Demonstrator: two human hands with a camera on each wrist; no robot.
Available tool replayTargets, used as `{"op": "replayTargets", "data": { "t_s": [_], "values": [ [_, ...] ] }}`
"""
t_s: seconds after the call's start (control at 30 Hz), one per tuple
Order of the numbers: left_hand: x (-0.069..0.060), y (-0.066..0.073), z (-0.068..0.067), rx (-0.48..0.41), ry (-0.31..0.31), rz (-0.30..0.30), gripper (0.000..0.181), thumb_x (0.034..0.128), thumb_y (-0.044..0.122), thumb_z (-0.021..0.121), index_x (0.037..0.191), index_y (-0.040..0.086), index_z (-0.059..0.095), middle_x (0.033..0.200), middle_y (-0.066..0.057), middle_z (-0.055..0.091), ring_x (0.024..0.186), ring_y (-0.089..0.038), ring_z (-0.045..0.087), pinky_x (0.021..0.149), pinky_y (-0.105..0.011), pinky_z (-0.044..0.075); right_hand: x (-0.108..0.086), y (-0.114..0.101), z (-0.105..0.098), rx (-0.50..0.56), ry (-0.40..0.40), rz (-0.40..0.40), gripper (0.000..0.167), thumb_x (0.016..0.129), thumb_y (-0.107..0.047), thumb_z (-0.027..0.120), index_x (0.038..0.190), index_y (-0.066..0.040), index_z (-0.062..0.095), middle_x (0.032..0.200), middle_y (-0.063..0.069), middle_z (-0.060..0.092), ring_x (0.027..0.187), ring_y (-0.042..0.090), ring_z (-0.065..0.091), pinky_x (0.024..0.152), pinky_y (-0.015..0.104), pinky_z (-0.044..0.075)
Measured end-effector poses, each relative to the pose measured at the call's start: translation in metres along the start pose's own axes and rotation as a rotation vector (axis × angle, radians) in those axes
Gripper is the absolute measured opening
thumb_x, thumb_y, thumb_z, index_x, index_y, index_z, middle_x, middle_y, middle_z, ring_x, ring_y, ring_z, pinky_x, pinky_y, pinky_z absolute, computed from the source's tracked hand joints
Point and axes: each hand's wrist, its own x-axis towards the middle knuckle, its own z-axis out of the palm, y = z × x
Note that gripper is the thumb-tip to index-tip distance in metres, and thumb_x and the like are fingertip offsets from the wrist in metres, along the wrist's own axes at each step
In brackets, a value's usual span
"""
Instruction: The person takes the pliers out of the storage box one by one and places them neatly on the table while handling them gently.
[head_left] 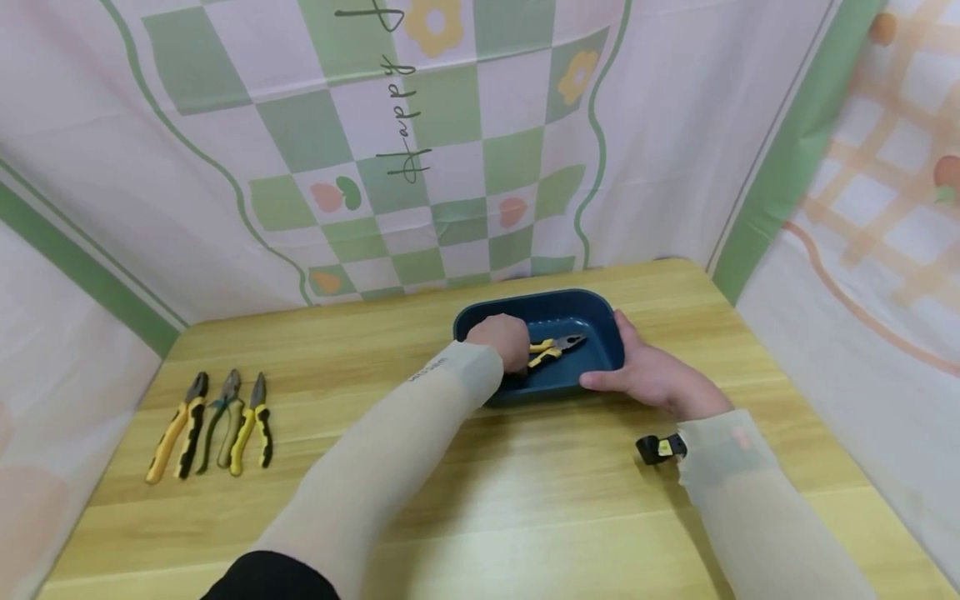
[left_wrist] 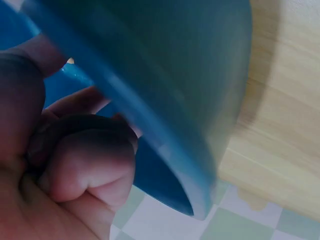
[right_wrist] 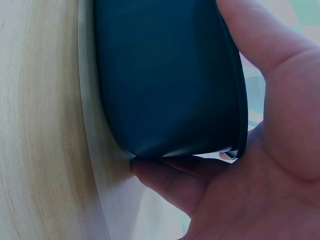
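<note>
A dark blue rectangular basin (head_left: pixel 611 350) with rounded corners stands on the table. Inside it lies a pair of pliers (head_left: pixel 555 350) with yellow and black handles and its jaws toward the right. My left hand (head_left: pixel 501 340) reaches over the basin's left part, close to the handle ends. In the left wrist view its fingers (left_wrist: pixel 95 165) are bent over the rim, and their tips are hidden inside. My right hand (head_left: pixel 656 375) grips the basin's right end, thumb along the near side and fingers (right_wrist: pixel 170 182) round the end wall.
On the table's left lie three more pairs of pliers side by side: one with orange and black handles (head_left: pixel 161 442), one green-handled (head_left: pixel 212 429) and one yellow and black (head_left: pixel 243 437). A patterned curtain (head_left: pixel 405 200) hangs behind the wooden table (head_left: pixel 525 517).
</note>
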Motion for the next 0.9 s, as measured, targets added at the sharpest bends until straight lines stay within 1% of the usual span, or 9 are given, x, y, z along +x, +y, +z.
{"op": "replayTargets", "data": {
  "t_s": [0.07, 0.2, 0.27, 0.3, 0.43, 0.53, 0.6, 0.7, 0.9],
  "values": [
    [-0.001, 0.002, 0.001, 0.023, 0.006, 0.006, 0.022, 0.0857, 0.037, 0.08, 0.084, 0.016, 0.072, 0.081, 0.001, 0.066, 0.067, -0.016, 0.06, 0.056, -0.032, 0.051, -0.001, 0.0, 0.0, -0.002, 0.001, 0.002, 0.137, 0.077, -0.066, 0.076, 0.153, -0.021, -0.028, 0.16, 0.03, -0.006, 0.142, 0.053, 0.011, 0.109, 0.067, 0.015],
    [0.0, 0.004, 0.005, 0.068, 0.035, 0.017, 0.021, 0.0915, 0.035, 0.074, 0.085, 0.016, 0.071, 0.079, 0.001, 0.065, 0.064, -0.016, 0.06, 0.054, -0.032, 0.051, -0.002, -0.001, -0.001, 0.001, 0.003, 0.005, 0.138, 0.075, -0.067, 0.076, 0.153, -0.02, -0.028, 0.16, 0.03, -0.006, 0.142, 0.054, 0.01, 0.109, 0.067, 0.015],
    [0.0, 0.003, 0.006, 0.072, 0.035, 0.021, 0.018, 0.095, 0.031, 0.069, 0.085, 0.016, 0.071, 0.079, 0.0, 0.065, 0.064, -0.016, 0.06, 0.053, -0.032, 0.051, -0.002, -0.001, -0.001, 0.007, 0.004, 0.005, 0.137, 0.076, -0.066, 0.076, 0.153, -0.021, -0.027, 0.161, 0.029, -0.007, 0.143, 0.053, 0.009, 0.109, 0.067, 0.014],
    [0.0, 0.003, 0.006, 0.069, 0.032, 0.022, 0.018, 0.0949, 0.031, 0.07, 0.085, 0.016, 0.071, 0.08, 0.001, 0.065, 0.064, -0.016, 0.06, 0.053, -0.032, 0.051, -0.002, -0.001, 0.0, 0.01, 0.004, 0.004, 0.136, 0.077, -0.064, 0.076, 0.153, -0.021, -0.027, 0.161, 0.029, -0.007, 0.143, 0.053, 0.009, 0.109, 0.067, 0.013],
    [0.0, 0.001, 0.004, 0.019, -0.008, 0.016, 0.022, 0.0862, 0.037, 0.079, 0.085, 0.016, 0.071, 0.082, 0.001, 0.065, 0.067, -0.017, 0.061, 0.054, -0.034, 0.051, -0.001, -0.001, 0.0, 0.009, 0.005, 0.002, 0.132, 0.081, -0.059, 0.076, 0.153, -0.021, -0.027, 0.161, 0.026, -0.008, 0.144, 0.051, 0.007, 0.11, 0.066, 0.012],
    [-0.001, 0.001, 0.0, -0.036, -0.034, -0.018, 0.032, 0.0801, 0.044, 0.083, 0.087, 0.015, 0.071, 0.086, 0.0, 0.065, 0.071, -0.017, 0.061, 0.059, -0.034, 0.052, 0.0, 0.0, 0.0, 0.004, 0.008, 0.006, 0.131, 0.082, -0.057, 0.076, 0.154, -0.021, -0.027, 0.162, 0.025, -0.009, 0.144, 0.05, 0.007, 0.11, 0.066, 0.012],
    [-0.002, 0.001, -0.003, -0.077, -0.048, -0.048, 0.036, 0.079, 0.046, 0.083, 0.089, 0.014, 0.071, 0.088, 0.0, 0.065, 0.075, -0.018, 0.06, 0.062, -0.034, 0.051, 0.0, -0.001, 0.0, 0.002, 0.009, 0.008, 0.13, 0.083, -0.056, 0.076, 0.154, -0.02, -0.027, 0.162, 0.025, -0.008, 0.144, 0.051, 0.009, 0.11, 0.066, 0.013],
    [-0.003, 0.001, -0.008, -0.108, -0.079, -0.073, 0.039, 0.0795, 0.049, 0.082, 0.091, 0.013, 0.07, 0.09, -0.001, 0.065, 0.077, -0.018, 0.06, 0.065, -0.034, 0.051, 0.0, -0.002, 0.0, 0.001, 0.009, 0.01, 0.131, 0.082, -0.057, 0.076, 0.154, -0.02, -0.026, 0.161, 0.028, -0.006, 0.143, 0.052, 0.011, 0.109, 0.067, 0.014],
    [-0.003, -0.001, -0.01, -0.111, -0.114, -0.041, 0.04, 0.0813, 0.051, 0.08, 0.088, 0.013, 0.071, 0.089, 0.0, 0.066, 0.076, -0.017, 0.061, 0.064, -0.032, 0.051, -0.001, -0.002, 0.0, 0.011, 0.003, 0.012, 0.133, 0.08, -0.06, 0.077, 0.153, -0.02, -0.027, 0.16, 0.03, -0.005, 0.141, 0.053, 0.013, 0.108, 0.068, 0.016]
  ]
}}
